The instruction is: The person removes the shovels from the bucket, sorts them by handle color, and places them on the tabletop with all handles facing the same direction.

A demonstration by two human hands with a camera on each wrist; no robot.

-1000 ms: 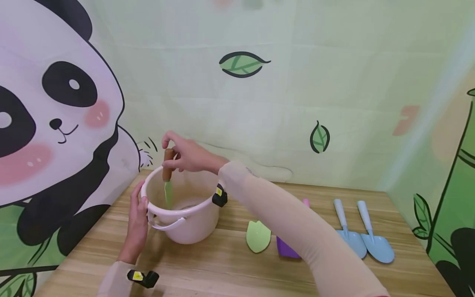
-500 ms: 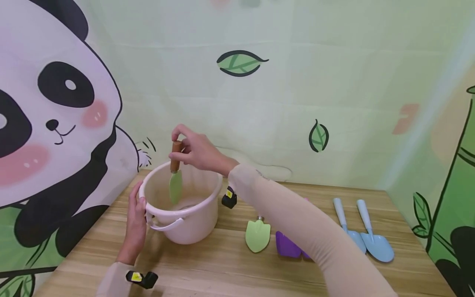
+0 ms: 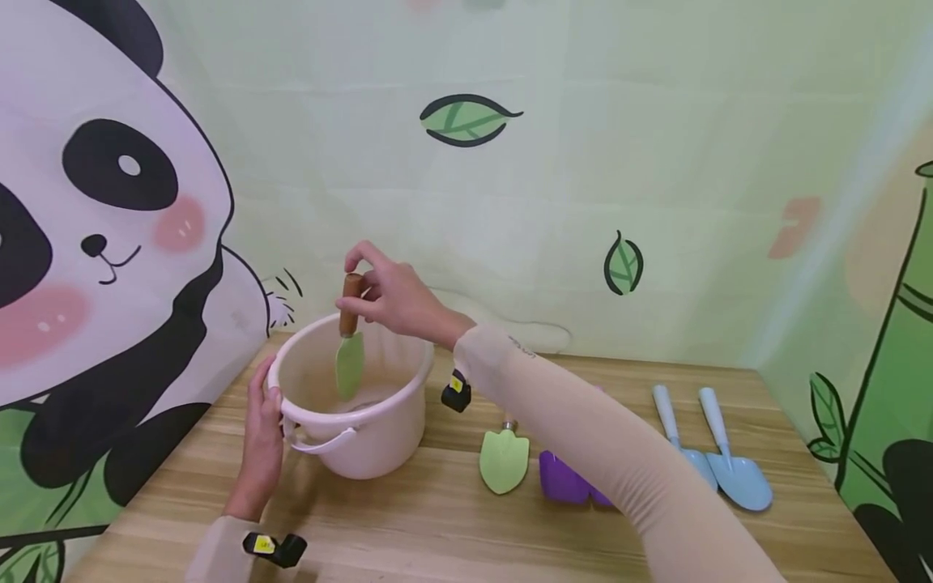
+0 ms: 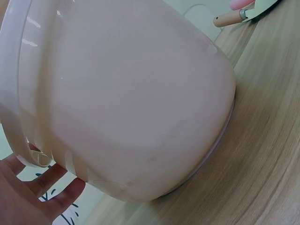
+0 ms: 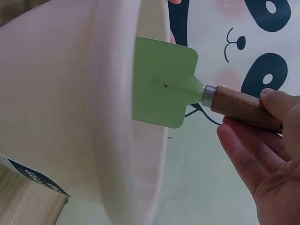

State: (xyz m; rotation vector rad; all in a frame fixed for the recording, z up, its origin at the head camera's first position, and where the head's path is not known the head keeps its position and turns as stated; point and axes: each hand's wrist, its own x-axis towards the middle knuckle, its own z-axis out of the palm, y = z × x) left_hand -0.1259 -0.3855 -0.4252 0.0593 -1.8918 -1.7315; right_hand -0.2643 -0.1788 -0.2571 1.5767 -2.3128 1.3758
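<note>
A pale pink bucket (image 3: 382, 445) stands upright on the wooden table, its white handle (image 3: 326, 444) hanging down in front. My right hand (image 3: 404, 300) pinches the brown wooden grip of a light green trowel (image 3: 351, 368) between thumb and fingers. The blade points downward and its lower part is inside the bucket's mouth; in the right wrist view the bucket's rim hides the blade's end. My left hand (image 3: 261, 449) rests against the bucket's left side near the rim. In the left wrist view its fingers (image 4: 70, 194) are spread and touch the wall beside the handle's hinge.
Right of the bucket lie a second green trowel (image 3: 504, 463), purple tools (image 3: 564, 478) partly hidden by my right forearm, and two overlapping light blue trowels (image 3: 743, 482). A printed cloth wall (image 3: 510, 210) with a panda stands close behind the bucket.
My right hand has lifted the trowel a little and shifted it right, and its blade has turned to show more of its face. My left hand has stayed on the bucket.
</note>
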